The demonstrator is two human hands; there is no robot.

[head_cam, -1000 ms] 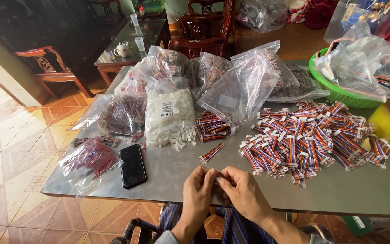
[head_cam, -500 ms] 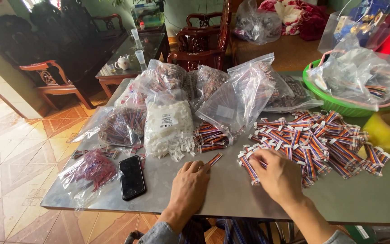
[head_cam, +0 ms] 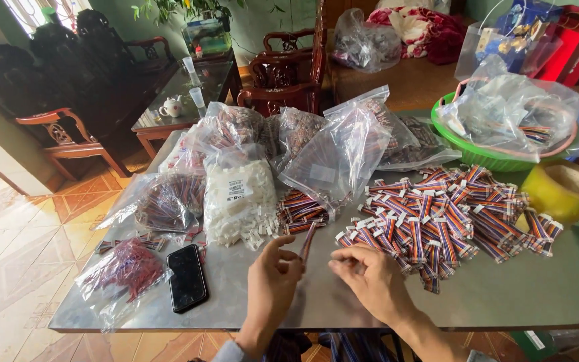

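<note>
Compared with half a second back, the right hand (head_cam: 370, 281) has come off the big pile of striped ribbon cables (head_cam: 443, 218) and pulled in toward the left hand (head_cam: 273, 275), so both now sit close together near the front edge of the grey table (head_cam: 504, 295). Looks to me like 1 piece just got picked and is being brought in for handling.

The left hand pinches 1 short ribbon cable (head_cam: 307, 240) between thumb and fingertips, the cable sticking up and away from it. The right hand is curled loosely, fingers bent in; I can't tell if it has anything in it.

Containers: a clear bag of white plastic connectors (head_cam: 239, 201) straight ahead, more clear bags (head_cam: 343, 151) of cable bits leaning behind it, a small bag of red wires (head_cam: 125, 268) on the left beside a black phone (head_cam: 186, 277). On the right, a green basket (head_cam: 470, 151) holds crumpled plastic bags, with a yellow tape roll (head_cam: 563, 190) next to it.
</note>
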